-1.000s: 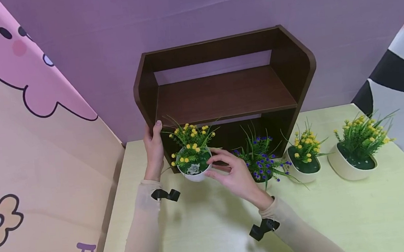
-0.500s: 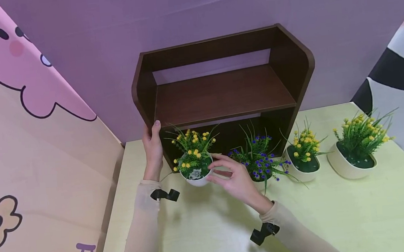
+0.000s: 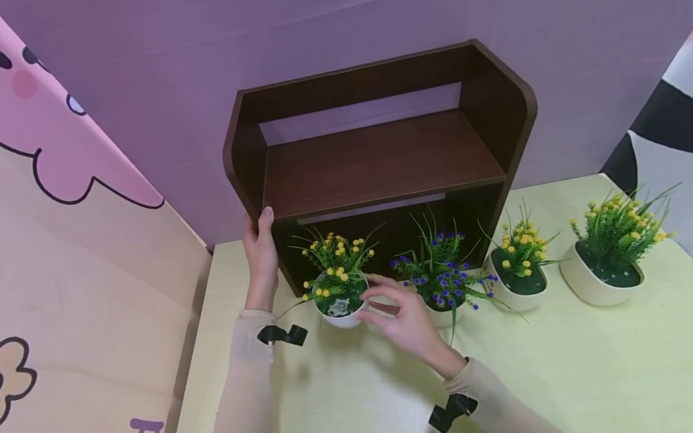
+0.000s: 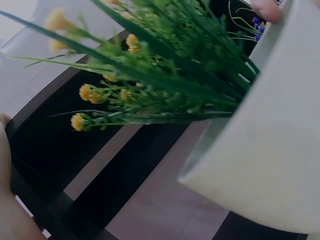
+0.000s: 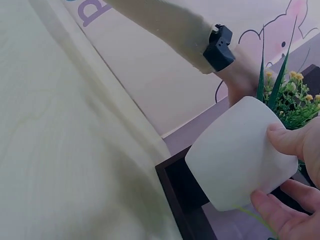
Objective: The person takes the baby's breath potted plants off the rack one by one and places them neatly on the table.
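Observation:
My right hand (image 3: 403, 316) pinches the rim and side of a white pot (image 3: 345, 321) with yellow artificial flowers (image 3: 338, 257). In the right wrist view, the thumb and fingers press on the pot's wall (image 5: 240, 150), and its base looks raised off the table. The pot is in front of the lower left part of a dark brown two-tier shelf (image 3: 379, 162). With its thumb on the front edge, my left hand (image 3: 260, 258) grips the shelf's left side panel. Close up in the left wrist view, the pot (image 4: 270, 140) hides part of the shelf.
To the right of my right hand is a pot of purple-blue flowers (image 3: 447, 280), partly before the shelf. Two more white pots with yellow flowers (image 3: 521, 253) (image 3: 613, 262) stand further right on the pale table (image 3: 583, 374). A purple wall (image 3: 336, 25) rises behind.
My right hand and the yellow-flowered pot have moved slightly down and to the right, toward the front of the table. The left hand keeps its grip on the shelf side.

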Motion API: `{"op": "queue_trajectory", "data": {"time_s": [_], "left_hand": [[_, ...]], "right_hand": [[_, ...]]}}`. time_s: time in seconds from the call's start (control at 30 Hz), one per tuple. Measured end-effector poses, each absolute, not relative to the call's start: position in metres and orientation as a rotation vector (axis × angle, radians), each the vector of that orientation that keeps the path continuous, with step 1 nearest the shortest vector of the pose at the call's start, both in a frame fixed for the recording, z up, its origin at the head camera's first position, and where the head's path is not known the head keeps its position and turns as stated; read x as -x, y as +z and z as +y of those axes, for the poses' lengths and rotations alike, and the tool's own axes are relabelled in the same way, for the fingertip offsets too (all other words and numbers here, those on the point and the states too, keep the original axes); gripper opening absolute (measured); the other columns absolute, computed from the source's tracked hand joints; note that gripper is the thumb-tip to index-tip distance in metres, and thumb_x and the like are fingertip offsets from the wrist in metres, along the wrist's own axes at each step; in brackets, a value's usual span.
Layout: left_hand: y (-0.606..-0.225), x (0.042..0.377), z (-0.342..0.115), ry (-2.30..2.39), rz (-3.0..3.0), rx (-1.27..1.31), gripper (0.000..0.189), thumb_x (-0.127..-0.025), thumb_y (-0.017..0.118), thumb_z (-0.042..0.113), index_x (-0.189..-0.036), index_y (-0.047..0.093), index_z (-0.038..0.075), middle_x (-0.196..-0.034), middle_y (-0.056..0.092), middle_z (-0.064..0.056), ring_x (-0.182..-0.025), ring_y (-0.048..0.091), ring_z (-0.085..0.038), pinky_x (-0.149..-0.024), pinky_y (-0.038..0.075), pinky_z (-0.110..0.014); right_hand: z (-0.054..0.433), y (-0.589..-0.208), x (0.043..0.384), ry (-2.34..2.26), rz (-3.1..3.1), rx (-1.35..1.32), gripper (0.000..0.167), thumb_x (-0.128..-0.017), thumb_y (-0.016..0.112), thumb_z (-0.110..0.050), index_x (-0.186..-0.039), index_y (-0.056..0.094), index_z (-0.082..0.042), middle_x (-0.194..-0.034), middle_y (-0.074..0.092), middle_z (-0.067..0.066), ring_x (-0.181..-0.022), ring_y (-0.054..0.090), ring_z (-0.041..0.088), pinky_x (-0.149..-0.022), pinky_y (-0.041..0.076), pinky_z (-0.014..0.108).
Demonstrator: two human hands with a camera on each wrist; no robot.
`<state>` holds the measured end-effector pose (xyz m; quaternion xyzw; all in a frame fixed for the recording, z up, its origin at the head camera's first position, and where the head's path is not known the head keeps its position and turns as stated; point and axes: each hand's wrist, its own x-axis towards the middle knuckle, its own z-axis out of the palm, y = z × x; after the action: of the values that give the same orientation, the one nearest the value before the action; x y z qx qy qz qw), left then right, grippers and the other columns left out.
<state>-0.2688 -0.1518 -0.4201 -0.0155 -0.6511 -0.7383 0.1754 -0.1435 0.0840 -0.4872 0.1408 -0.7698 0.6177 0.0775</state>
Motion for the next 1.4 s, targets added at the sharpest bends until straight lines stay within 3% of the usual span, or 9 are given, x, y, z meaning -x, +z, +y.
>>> {"op": "queue_trajectory", "data": {"time_s": [0.17, 0.4, 0.67, 1.4], "left_hand": [[-0.421, 0.268, -0.152, -2.099, -1.84, 0.037, 0.057, -0.109, 0.052, 0.029, -0.161, 0.04, 0.008, -0.165, 0.045, -0.013, -0.159, 0.034, -0.026, -0.134, 0.023, -0.045], [-0.421, 0.269, -0.151, -2.093, -1.825, 0.052, 0.056, -0.109, 0.052, 0.029, -0.16, 0.042, 0.008, -0.163, 0.046, -0.014, -0.158, 0.036, -0.027, -0.133, 0.024, -0.045], [-0.418, 0.269, -0.15, -2.091, -1.836, 0.046, 0.056, -0.108, 0.052, 0.027, -0.159, 0.042, 0.006, -0.163, 0.046, -0.016, -0.157, 0.037, -0.028, -0.133, 0.024, -0.044], [-0.419, 0.27, -0.15, -2.089, -1.846, 0.027, 0.057, -0.109, 0.052, 0.03, -0.16, 0.041, 0.008, -0.165, 0.045, -0.013, -0.159, 0.034, -0.027, -0.134, 0.022, -0.045]], "right_hand": [[0.084, -0.496, 0.142, 1.878, -2.315, -0.365, 0.025, -0.083, 0.088, -0.002, -0.105, 0.077, 0.001, -0.153, 0.058, 0.023, -0.136, 0.059, 0.048, -0.099, 0.06, 0.048], [0.083, -0.507, 0.142, 1.953, -2.281, -0.354, 0.027, -0.083, 0.088, -0.001, -0.107, 0.077, 0.003, -0.155, 0.055, 0.025, -0.141, 0.055, 0.048, -0.101, 0.059, 0.038], [0.082, -0.521, 0.145, 1.966, -2.257, -0.308, 0.027, -0.08, 0.089, 0.001, -0.104, 0.078, 0.004, -0.153, 0.058, 0.023, -0.145, 0.053, 0.046, -0.099, 0.06, 0.034], [0.084, -0.542, 0.147, 1.988, -2.27, -0.212, 0.029, -0.081, 0.089, -0.001, -0.107, 0.078, 0.002, -0.154, 0.058, 0.021, -0.139, 0.059, 0.045, -0.1, 0.059, 0.034]]}}
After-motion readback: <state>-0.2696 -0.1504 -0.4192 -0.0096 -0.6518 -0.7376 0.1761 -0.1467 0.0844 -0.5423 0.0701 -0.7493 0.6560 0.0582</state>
